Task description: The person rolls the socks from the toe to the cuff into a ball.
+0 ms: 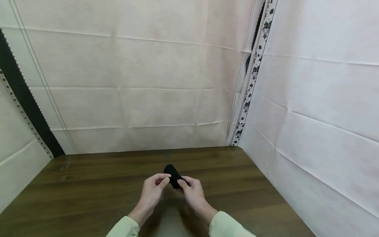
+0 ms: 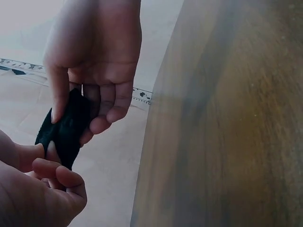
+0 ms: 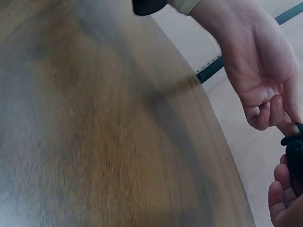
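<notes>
A small black cloth (image 1: pixel 172 172), folded and sock-like, is held in the air above the wooden table between both hands. My left hand (image 1: pixel 152 191) pinches its left edge between thumb and fingertips. On the other side, my right hand (image 1: pixel 194 194) grips the lower right part, with the thumb lying on top. In the left wrist view the black cloth (image 2: pixel 68 125) stretches between the two hands, and some fingers disappear behind it. Only part of the black cloth (image 3: pixel 296 153) shows at the right border of the right wrist view.
The brown wooden table (image 1: pixel 97 187) has rounded far corners. Creased white cloth sheets (image 1: pixel 165 108) hang behind it and at both sides. A floral-bordered strip (image 1: pixel 250 85) runs down the right corner, and a dark band (image 1: pixel 26 98) down the left.
</notes>
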